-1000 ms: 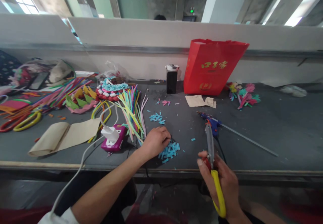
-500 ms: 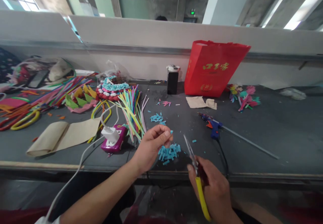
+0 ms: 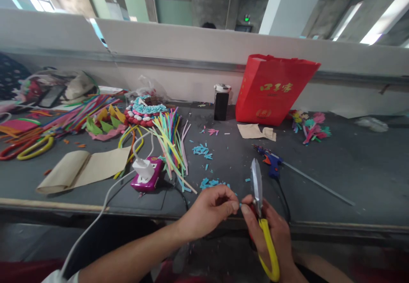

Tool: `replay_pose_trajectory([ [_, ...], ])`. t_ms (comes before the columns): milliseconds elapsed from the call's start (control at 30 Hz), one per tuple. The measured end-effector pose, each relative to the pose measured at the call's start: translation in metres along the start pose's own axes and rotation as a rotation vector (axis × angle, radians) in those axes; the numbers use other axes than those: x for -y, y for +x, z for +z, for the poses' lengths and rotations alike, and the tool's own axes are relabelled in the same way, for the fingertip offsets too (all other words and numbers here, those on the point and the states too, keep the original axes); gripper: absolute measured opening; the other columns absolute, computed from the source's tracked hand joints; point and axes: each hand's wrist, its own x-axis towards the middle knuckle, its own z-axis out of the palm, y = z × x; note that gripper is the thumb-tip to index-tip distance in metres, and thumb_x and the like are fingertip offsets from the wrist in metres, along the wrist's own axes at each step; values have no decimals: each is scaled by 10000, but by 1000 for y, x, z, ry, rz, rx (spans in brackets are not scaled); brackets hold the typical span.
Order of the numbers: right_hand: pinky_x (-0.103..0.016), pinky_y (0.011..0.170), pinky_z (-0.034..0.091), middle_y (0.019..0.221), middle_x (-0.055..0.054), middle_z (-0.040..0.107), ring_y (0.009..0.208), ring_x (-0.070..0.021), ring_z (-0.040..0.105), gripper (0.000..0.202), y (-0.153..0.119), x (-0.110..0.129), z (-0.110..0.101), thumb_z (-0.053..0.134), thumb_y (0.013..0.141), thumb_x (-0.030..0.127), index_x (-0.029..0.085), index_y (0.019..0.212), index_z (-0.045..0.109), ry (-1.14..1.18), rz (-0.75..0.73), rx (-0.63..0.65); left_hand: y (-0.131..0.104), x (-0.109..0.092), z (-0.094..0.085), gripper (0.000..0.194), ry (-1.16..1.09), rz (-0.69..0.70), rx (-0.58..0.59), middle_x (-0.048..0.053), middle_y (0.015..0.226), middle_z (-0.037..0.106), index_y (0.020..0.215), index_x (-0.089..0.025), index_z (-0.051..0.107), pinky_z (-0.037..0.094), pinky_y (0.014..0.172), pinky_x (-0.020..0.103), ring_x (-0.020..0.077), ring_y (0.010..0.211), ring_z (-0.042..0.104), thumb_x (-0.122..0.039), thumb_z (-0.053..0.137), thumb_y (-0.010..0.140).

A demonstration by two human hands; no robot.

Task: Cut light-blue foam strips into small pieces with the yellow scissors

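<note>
My left hand [image 3: 214, 210] is closed, thumb and forefinger pinching a small blue piece [image 3: 240, 205] near the table's front edge. My right hand [image 3: 271, 232] holds yellow-handled scissors [image 3: 256, 181], blades pointing up and away from me. The right thumb and forefinger tips meet the left fingertips at the blue piece. Behind my left hand lies a pile of short blue cut pieces [image 3: 209, 183], partly hidden by it. A smaller group of blue pieces [image 3: 202, 150] sits farther back.
A blue glue gun [image 3: 273, 164] with a long glue stick lies right. Pipe cleaners [image 3: 171, 140], a purple power socket [image 3: 150, 176] and brown paper [image 3: 86, 168] are left. A bottle [image 3: 221, 104] and red bag [image 3: 276, 91] stand at the back.
My left hand has moved down and right, off the blue pile, to meet my right fingertips. The scissors have swung more upright, and their blades look closed.
</note>
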Motion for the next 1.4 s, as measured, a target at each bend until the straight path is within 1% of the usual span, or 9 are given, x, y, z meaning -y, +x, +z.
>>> replay_pose_trajectory([
  [100, -198, 597, 528, 818, -16, 730, 692, -150, 710, 162, -1, -2, 1, 522, 928, 321, 204, 964, 629, 22, -21, 15, 1, 7, 0, 198, 60, 21, -11, 4, 716, 553, 800, -157, 623, 366, 609, 227, 120, 673, 477, -353, 631, 825],
  [300, -187, 621, 522, 799, -1, 724, 684, -137, 708, 144, 2, -1, -1, 525, 927, 306, 206, 956, 625, 53, 18, 83, 2, 11, 0, 217, 18, 1, 7, -6, 708, 542, 814, -140, 604, 364, 602, 223, 109, 656, 467, -355, 634, 823],
  [467, -206, 607, 512, 805, -10, 724, 680, -151, 708, 168, 1, 1, -1, 508, 933, 317, 204, 966, 628, 18, 1, 53, 3, 11, -1, 207, 84, 10, 10, -4, 723, 546, 819, -139, 611, 366, 615, 223, 111, 674, 467, -345, 621, 831],
  [633, -199, 603, 506, 772, 3, 709, 658, -140, 702, 172, 0, 0, -2, 491, 945, 315, 206, 977, 621, 24, 13, 76, 2, 11, -1, 180, 129, -3, 63, -10, 704, 537, 808, -142, 622, 350, 597, 219, 109, 662, 454, -321, 634, 818],
  [733, -200, 592, 513, 781, -3, 721, 670, -149, 711, 188, 1, -1, -1, 498, 942, 330, 202, 976, 632, 26, 19, 85, 2, 11, -2, 184, 125, -2, 42, -13, 687, 531, 809, -144, 626, 345, 583, 218, 109, 650, 451, -327, 633, 819],
  [933, -192, 590, 524, 807, -15, 733, 686, -153, 718, 174, 1, -2, 0, 509, 934, 313, 196, 974, 631, 55, -13, 82, 2, 8, -3, 175, 140, 28, -29, 1, 719, 564, 800, -146, 637, 372, 617, 224, 116, 676, 484, -320, 633, 818],
  [1167, -193, 580, 517, 769, -13, 709, 639, -144, 699, 170, -2, -1, 0, 498, 940, 298, 189, 968, 626, 33, -38, 79, 1, 2, -3, 162, 141, 31, 19, 7, 723, 575, 811, -134, 641, 387, 633, 233, 122, 674, 494, -296, 647, 796],
  [1300, -187, 570, 506, 769, -6, 702, 633, -137, 693, 160, -1, 0, 0, 500, 940, 287, 192, 984, 621, 36, -37, 87, 1, 2, -5, 155, 192, 26, 54, 2, 699, 576, 819, -130, 650, 389, 625, 231, 119, 652, 489, -283, 627, 805],
  [1400, -180, 577, 500, 737, 9, 685, 608, -124, 680, 127, -2, 1, 0, 511, 932, 267, 200, 961, 614, 46, -58, 95, 2, 0, -7, 134, 267, 70, 78, 4, 695, 583, 792, -128, 663, 389, 625, 226, 119, 656, 499, -250, 610, 808],
])
